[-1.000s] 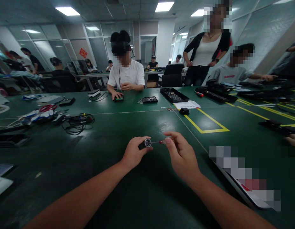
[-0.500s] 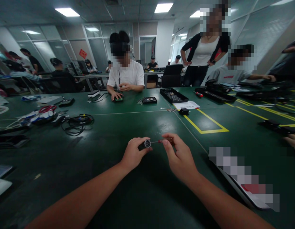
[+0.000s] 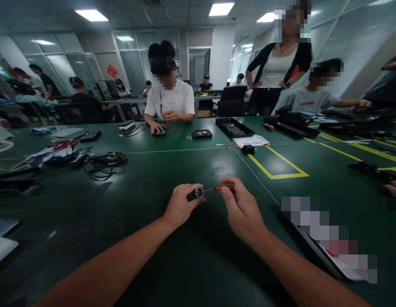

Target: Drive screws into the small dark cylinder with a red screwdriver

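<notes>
My left hand [image 3: 181, 205] grips a small dark cylinder [image 3: 199, 192] with a silvery rim, its round end turned toward the camera. Just to the right, my right hand [image 3: 241, 200] holds a screwdriver [image 3: 222, 187] by its reddish-brown handle, between thumb and fingers. The thin shaft points left and its tip reaches the rim or inner part of the cylinder; the exact contact is too small to tell. Both hands are above the green table [image 3: 137, 256].
Black cables [image 3: 106, 164] lie at the left, and a black tray [image 3: 234, 128] of small parts stands farther back. A small black block [image 3: 248, 149] sits near yellow tape. A flat white-edged object [image 3: 342, 266] is at the right. A person [image 3: 169, 100] works opposite.
The cylinder has tilted slightly in my left hand and sits a little farther right. The screwdriver handle shows more between my right fingers. The person opposite has lowered one hand slightly.
</notes>
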The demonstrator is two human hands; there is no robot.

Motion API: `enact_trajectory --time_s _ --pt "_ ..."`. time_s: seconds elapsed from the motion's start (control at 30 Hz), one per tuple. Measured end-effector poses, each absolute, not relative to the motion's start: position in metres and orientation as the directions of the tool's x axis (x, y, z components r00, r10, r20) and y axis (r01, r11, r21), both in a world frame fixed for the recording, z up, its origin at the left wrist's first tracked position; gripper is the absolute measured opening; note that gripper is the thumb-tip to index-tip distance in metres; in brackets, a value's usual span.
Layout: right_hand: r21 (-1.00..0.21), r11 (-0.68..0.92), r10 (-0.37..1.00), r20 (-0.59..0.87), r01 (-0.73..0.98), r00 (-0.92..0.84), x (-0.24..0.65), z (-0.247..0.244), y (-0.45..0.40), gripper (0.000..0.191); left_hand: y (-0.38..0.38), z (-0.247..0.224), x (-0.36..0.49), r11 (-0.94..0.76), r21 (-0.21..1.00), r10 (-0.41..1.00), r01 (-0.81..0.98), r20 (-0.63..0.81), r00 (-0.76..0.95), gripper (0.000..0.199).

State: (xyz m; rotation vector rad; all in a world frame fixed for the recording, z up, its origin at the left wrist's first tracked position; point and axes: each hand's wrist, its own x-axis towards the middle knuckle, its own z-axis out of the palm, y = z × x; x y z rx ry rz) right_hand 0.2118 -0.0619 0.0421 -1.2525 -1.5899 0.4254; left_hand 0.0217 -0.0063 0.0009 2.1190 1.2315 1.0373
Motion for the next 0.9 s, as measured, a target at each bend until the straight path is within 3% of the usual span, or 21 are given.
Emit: enact_trajectory --time_s 0.3,0.5,0.7,0.9 --pt "-0.751 0.402 0.860 0.506 0.524 0.064 0.2107 0.0438 -0.0617 0.023 -0.0070 0.0023 0.0219 -0.497 0.689 0.867 0.527 0.383 0.318 0.034" --pt "-0.807 0.360 0.873 0.468 0.468 0.134 0.2108 0.0360 -0.0600 0.025 -0.0056 0.0024 0.0225 -0.474 0.706 0.880 0.526 0.373 0.294 0.033" --pt "-0.766 0.355 0.876 0.473 0.536 0.095 0.2124 0.0454 -0.0614 0.036 -0.0049 0.0001 0.0227 -0.473 0.710 0.881 0.522 0.372 0.293 0.035" --pt "-0.750 0.370 0.861 0.499 0.548 0.102 0.2120 0.0415 -0.0600 0.030 -0.0037 -0.0008 0.0216 -0.455 0.726 0.890 0.516 0.368 0.268 0.034"
